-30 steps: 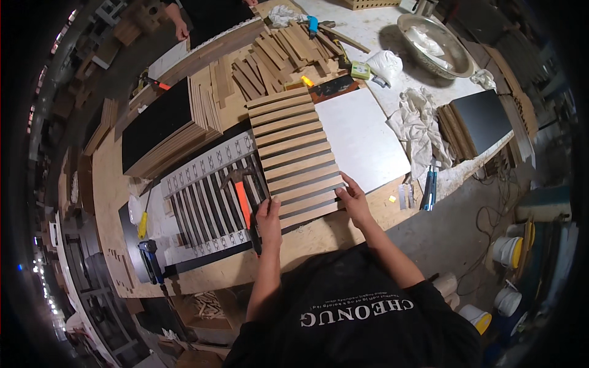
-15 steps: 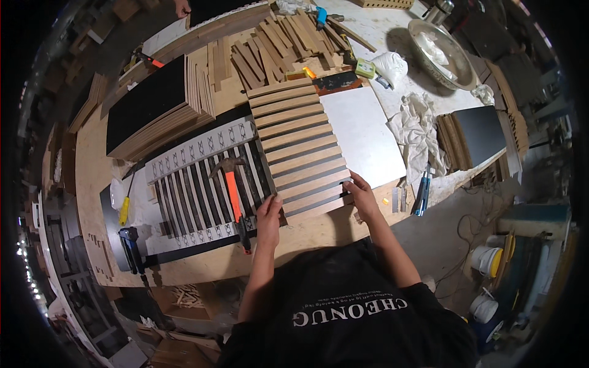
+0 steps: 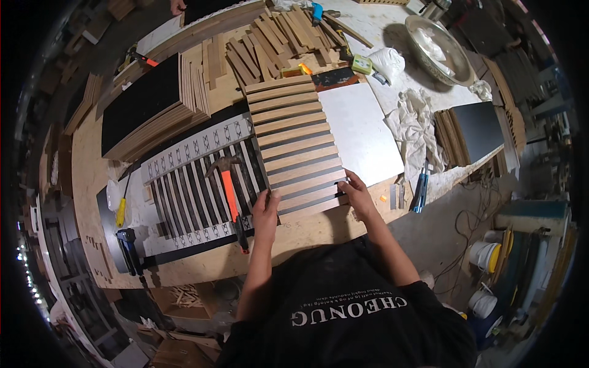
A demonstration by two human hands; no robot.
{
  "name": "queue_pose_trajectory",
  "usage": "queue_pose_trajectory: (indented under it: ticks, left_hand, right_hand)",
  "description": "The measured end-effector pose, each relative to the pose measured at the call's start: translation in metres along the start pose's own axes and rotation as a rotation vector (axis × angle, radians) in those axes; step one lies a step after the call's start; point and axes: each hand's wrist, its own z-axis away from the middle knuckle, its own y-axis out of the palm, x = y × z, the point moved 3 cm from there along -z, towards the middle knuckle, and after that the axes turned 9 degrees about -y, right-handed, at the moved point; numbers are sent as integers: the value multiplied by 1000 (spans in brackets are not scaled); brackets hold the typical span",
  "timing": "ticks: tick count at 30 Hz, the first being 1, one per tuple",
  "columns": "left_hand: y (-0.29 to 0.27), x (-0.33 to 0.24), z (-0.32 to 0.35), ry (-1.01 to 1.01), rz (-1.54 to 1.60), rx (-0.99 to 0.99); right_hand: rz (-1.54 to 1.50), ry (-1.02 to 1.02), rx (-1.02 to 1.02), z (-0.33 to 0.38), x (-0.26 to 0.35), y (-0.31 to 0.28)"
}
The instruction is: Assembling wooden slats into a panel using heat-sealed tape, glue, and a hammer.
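A slatted wood panel (image 3: 299, 142), with pale wooden strips across a dark backing, lies in front of me. My left hand (image 3: 265, 214) is closed on its near left edge, thumb on top. At its near right corner my right hand (image 3: 358, 195) grips the edge, fingertips over the last strips. Left of the panel is a white jig (image 3: 193, 195) with dark slots and rows of crossed marks. Across that jig lies a claw hammer (image 3: 229, 193) with an orange and black handle, close to my left hand.
Dark-faced boards (image 3: 147, 104) are stacked at the left. Loose wooden strips (image 3: 270, 46) lie at the back. A screwdriver (image 3: 121, 210) and a black tool (image 3: 127, 248) sit at left. On the right are a white board (image 3: 359, 126), crumpled cloth (image 3: 414, 132), blue-handled tool (image 3: 420, 191) and metal basin (image 3: 442, 52).
The whole view has shifted slightly, with the table's things a little further left. Both hands keep their hold on the slatted panel.
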Motion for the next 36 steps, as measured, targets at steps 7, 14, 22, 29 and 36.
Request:
queue_pose_trajectory:
  ticks: [7,14,22,29,36]
  left_hand:
    - [6,-9,-6,124,-303,-148]
    - [-2,-26,-9,25,-418,-7]
    - [-7,-27,-42,115,-573,-83]
    - [-11,-23,-36,103,-600,-71]
    - [-15,1,12,-79,-230,118]
  right_hand:
    - [-10,-17,12,3,4,4]
    - [-38,-15,7,1,0,0]
    - [-95,-21,13,3,-2,0]
    - [-73,-13,23,-4,-9,-7]
    - [-71,-68,33,0,-6,-4]
